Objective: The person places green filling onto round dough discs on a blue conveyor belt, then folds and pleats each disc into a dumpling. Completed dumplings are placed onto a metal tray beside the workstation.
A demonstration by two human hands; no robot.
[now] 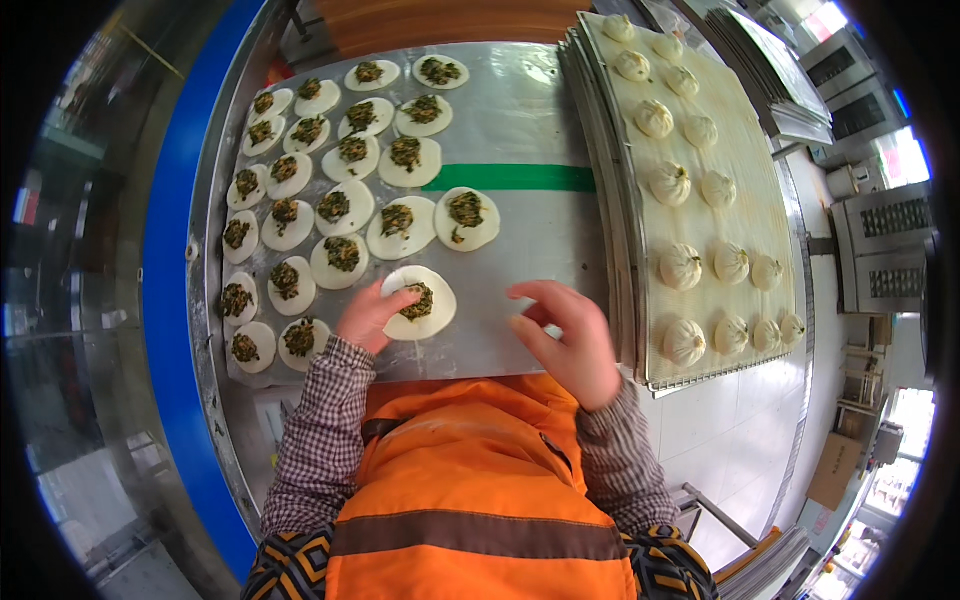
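My left hand [367,315] grips a round white dough wrapper [440,290] by its left side, at the table's near edge. Its thumb lies over the dark green chopped filling [420,306] in the middle; the fingers underneath are hidden. To the right, my right hand [572,345] is raised above the table edge, thumb and forefinger apart and nothing between them. Its other fingers curl and are partly hidden. Beyond my left hand lie several flat wrappers topped with filling, in rows; a nearby one [382,240] sits just behind the held wrapper.
The metal table [530,220] carries a green stripe [520,178]. At its right stands a stack of trays [612,230]; the lined top tray [750,215] holds several pleated buns [670,184]. A blue edge [165,260] runs along the left. An orange apron [460,480] covers my front.
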